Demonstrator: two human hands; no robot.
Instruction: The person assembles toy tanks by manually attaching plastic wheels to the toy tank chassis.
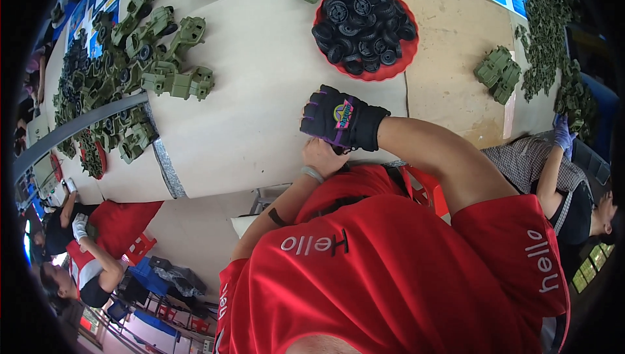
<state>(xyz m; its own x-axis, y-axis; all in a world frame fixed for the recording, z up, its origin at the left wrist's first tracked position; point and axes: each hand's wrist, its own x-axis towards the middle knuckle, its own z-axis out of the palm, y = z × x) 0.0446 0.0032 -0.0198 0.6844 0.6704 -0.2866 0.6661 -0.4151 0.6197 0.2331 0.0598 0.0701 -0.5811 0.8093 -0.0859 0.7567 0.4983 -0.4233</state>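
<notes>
My right hand (340,118) wears a black and purple fingerless glove with a bright patch on its back. Its fingers are curled, and the palm side is hidden. Just below it, against the glove's lower edge, is my bare left hand (321,155). Its fingers are closed on the glove's dark edge, partly out of sight. Both hands are close to the table's near edge, in front of my body. Beyond them stands a red scalloped bowl (410,53) heaped with black toy wheels (361,25).
Many olive-green toy vehicles (156,35) are piled on the table (254,80) at left. Single green vehicles lie behind the bowl and at right (498,74). Small green parts (547,41) cover the far right. Co-workers sit on both sides; a grey metal bar (81,126) crosses at left.
</notes>
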